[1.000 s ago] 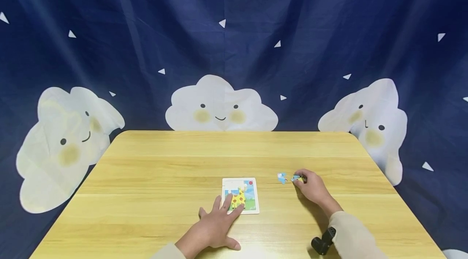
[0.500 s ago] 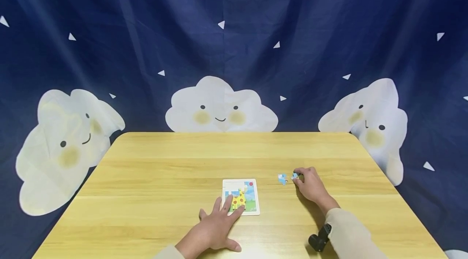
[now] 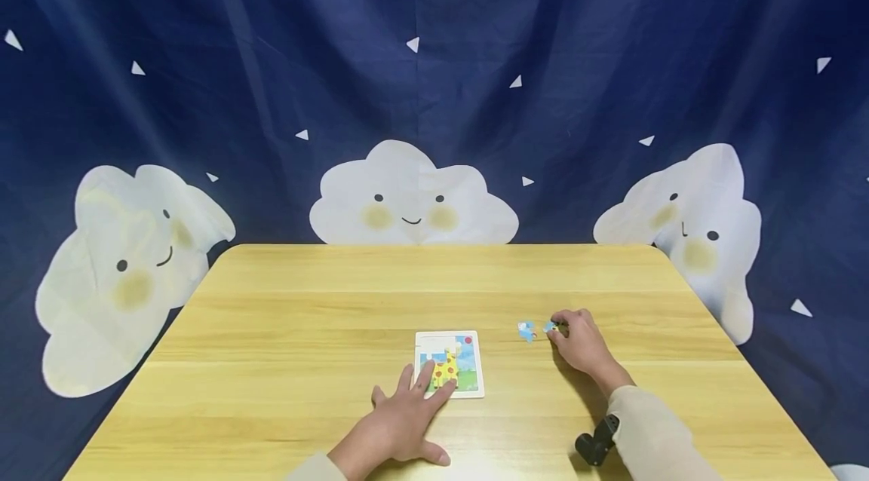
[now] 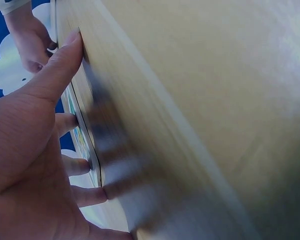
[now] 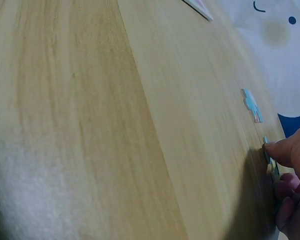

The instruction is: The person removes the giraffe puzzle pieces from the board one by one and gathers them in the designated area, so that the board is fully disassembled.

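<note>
A square white-framed jigsaw puzzle board [image 3: 467, 368] with a giraffe picture lies on the table; a white area without picture shows at its upper left. My left hand [image 3: 403, 424] rests on its lower left part with fingers spread and straight, thumb out to the side. To the right, my right hand [image 3: 582, 345] pinches a blue and yellow puzzle piece [image 3: 551, 328] close over the table. In the right wrist view the thumb [image 5: 285, 151] presses against that piece, and the other fingers are curled. A loose light blue puzzle piece [image 3: 526, 331] lies just left of it.
The wooden table [image 3: 271, 330] has rounded far corners. Behind it hangs a dark blue curtain [image 3: 366, 59] with white clouds and triangles. A black device [image 3: 597, 442] is attached at the right sleeve [image 3: 655, 432].
The piece in my right hand has turned slightly between the fingers, its yellow part hidden for a moment and now partly showing. My left hand has stayed on the puzzle board.
</note>
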Tool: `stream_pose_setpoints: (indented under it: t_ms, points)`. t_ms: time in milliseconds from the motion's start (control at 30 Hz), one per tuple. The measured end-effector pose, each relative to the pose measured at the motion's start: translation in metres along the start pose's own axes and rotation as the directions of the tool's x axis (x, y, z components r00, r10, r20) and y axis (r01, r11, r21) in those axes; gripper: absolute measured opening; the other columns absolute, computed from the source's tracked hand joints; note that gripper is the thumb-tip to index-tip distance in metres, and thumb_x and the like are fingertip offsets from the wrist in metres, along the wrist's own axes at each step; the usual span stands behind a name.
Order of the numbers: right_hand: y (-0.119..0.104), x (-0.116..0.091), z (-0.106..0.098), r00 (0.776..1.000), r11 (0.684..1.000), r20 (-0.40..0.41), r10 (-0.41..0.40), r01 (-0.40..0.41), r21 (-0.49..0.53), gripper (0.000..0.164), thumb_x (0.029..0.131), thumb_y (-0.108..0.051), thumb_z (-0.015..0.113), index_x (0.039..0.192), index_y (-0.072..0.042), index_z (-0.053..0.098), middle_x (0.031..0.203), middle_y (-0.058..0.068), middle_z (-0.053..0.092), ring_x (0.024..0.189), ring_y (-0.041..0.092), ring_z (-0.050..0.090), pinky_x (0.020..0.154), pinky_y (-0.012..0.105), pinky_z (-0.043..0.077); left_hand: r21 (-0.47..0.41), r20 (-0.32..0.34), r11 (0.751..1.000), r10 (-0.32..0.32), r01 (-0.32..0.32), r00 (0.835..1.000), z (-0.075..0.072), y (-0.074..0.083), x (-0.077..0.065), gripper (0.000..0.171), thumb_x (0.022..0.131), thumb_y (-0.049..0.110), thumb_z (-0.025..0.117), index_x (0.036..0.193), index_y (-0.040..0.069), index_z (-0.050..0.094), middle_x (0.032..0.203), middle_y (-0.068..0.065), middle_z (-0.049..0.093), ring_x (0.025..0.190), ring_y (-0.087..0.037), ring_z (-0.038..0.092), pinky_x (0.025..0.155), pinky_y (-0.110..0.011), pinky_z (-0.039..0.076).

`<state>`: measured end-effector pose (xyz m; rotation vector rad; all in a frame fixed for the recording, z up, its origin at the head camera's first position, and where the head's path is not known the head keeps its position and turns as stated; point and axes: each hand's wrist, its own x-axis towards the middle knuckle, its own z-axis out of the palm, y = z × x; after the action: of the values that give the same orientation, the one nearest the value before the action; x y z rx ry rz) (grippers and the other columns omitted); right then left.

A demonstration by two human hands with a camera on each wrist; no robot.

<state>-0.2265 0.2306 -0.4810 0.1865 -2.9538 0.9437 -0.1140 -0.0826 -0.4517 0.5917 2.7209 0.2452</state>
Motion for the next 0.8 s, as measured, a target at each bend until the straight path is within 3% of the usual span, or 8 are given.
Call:
stream_pose_setpoints:
  t_ms: [200,433,800]
  points:
    - [-0.007,-0.001,-0.003,0.998,0.995,0.001,0.068,-0.068,0.071,0.041,0.091,-0.015,0.058,0.125,0.008,0.052,0.115,0.027,0.044,0.095,0.032,0.054,0.079,0.045,0.047,0.005,-0.002,1.000,0.000,0.000,1.000,0.000,0.000,-0.001,0.098,0.063,0.068,0.067,0.147,0.035,0.030,0.157,-0.012,0.018,0.137,-0.045,0.023,0.082,-0.079,0.031]
    - [-0.028,0.000,-0.004,0.999,0.995,-0.032,0.013,-0.010,0.104,0.038,0.092,-0.014,0.057,0.125,0.005,0.054,0.116,0.026,0.049,0.088,0.025,0.056,0.072,0.037,0.047,0.007,-0.005,1.000,-0.002,0.002,1.000,-0.001,-0.001,0.000,0.099,0.062,0.069,0.067,0.147,0.036,0.029,0.157,-0.013,0.017,0.138,-0.045,0.023,0.083,-0.079,0.030]
    - [-0.052,-0.001,0.016,1.000,0.984,0.005,-0.009,0.008,0.177,0.034,0.091,-0.014,0.060,0.121,0.002,0.058,0.112,0.020,0.053,0.086,0.022,0.055,0.071,0.033,0.047,0.014,0.003,1.000,-0.004,0.004,1.000,-0.001,-0.001,0.000,0.099,0.063,0.070,0.066,0.148,0.036,0.028,0.157,-0.011,0.017,0.138,-0.044,0.022,0.083,-0.078,0.031]
